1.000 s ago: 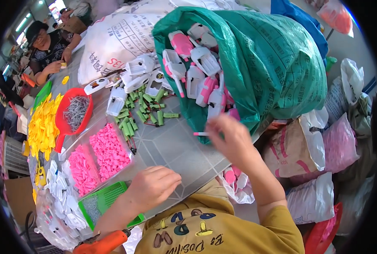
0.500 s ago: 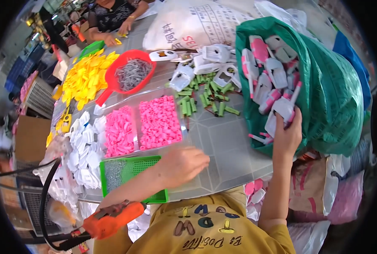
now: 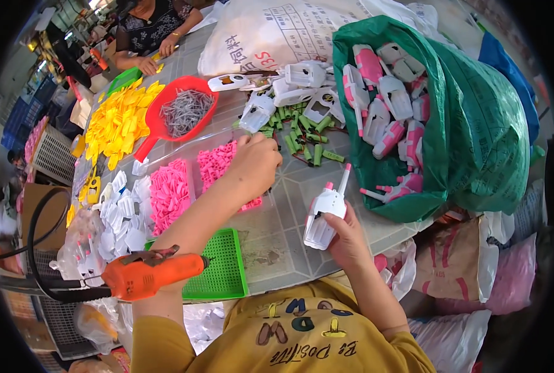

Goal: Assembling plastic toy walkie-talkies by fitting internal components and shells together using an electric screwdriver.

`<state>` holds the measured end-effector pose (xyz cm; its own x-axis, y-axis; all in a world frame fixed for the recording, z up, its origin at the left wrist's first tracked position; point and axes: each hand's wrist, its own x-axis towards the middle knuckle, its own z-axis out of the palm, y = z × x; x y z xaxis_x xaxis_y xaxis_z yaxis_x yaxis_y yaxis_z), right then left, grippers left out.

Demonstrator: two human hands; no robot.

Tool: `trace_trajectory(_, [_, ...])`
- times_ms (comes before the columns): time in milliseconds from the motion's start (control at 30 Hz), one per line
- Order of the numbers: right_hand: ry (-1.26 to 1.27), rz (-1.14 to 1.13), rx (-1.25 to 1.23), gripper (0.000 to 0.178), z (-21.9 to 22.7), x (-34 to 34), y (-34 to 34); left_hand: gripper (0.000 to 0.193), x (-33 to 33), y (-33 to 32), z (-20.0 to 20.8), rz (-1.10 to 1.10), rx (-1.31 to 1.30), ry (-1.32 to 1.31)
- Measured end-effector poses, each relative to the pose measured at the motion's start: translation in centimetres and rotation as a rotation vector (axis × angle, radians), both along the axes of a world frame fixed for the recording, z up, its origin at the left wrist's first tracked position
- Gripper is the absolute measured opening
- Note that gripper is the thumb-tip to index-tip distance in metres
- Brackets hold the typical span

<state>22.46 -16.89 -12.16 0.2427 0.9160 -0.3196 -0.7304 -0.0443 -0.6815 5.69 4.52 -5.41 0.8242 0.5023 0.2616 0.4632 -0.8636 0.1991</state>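
Your right hand (image 3: 345, 239) grips a white plastic toy housing (image 3: 324, 217) with a pink tip, fingers wrapped round its lower end, just above the table's (image 3: 289, 236) near edge. Your left hand (image 3: 255, 165) rests curled on the pink parts (image 3: 221, 168) (whether it pinches one, you cannot tell) — mid-table, near the green pieces (image 3: 305, 140) — and the green bag (image 3: 476, 124) of housings lies at the right edge

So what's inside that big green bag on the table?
The green bag holds white and pink plastic toy housings, piled loosely at its open mouth. Whatever lies deeper is hidden by the top pieces and the bag's wall.
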Motion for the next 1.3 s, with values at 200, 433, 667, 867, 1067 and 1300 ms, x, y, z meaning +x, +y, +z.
trace_trajectory(200, [0.045, 0.054, -0.033, 0.059, 1.3, 0.2, 0.1, 0.014, 3.0, 1.4, -1.0, -0.029, 0.043, 0.481])
trace_trajectory(433, [0.108, 0.097, 0.015, 0.063, 1.2, 0.9, 0.1, 0.010, 3.9, 2.1, -0.1, -0.234, -0.047, 0.672])
trace_trajectory(667, [0.111, 0.118, 0.056, 0.065, 1.2, 1.0, 0.0, 0.016, 2.6, -1.0, -0.1, -0.248, -0.364, 0.270])
trace_trajectory(867, [0.162, 0.073, 0.067, 0.064, 0.7, 0.7, -0.1, 0.014, 0.5, -6.4, 2.2, -0.231, -0.630, -0.174])
trace_trajectory(1067, [0.257, 0.089, 0.060, 0.066, 1.7, -0.8, 0.2, 0.014, -2.1, -10.0, 1.5, -0.074, -0.574, -0.307])
trace_trajectory(1300, [0.191, 0.136, 0.029, 0.067, 1.0, -2.0, 0.5, 0.016, -3.5, -10.7, 0.5, -0.032, -0.467, -0.401])
